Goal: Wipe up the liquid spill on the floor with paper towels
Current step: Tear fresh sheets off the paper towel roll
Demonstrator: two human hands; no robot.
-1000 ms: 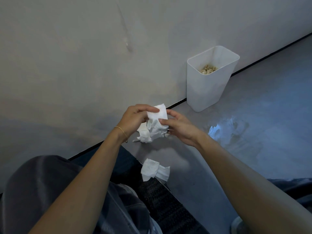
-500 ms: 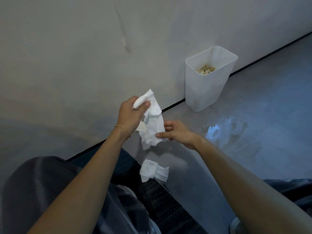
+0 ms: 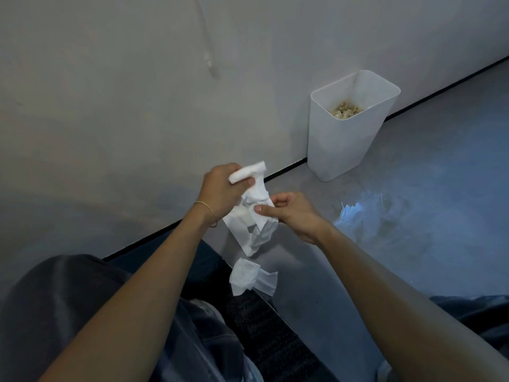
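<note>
Left hand (image 3: 223, 188): fingers curled round the paper towel's (image 3: 245, 232) rolled top end.
Right hand (image 3: 292, 213): thumb and forefinger pinch the towel's middle.
Paper towel: hangs crumpled between both hands, above the floor (image 3: 358, 271).
Second towel (image 3: 248, 279): 6 o'clock below it.
Spill (image 3: 371, 216): 3 o'clock of the right hand.

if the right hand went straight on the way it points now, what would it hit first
Probably the left hand: the right hand points left across the paper towel it pinches, and the left hand grips that towel's top just beyond. Depth is unclear.
</note>
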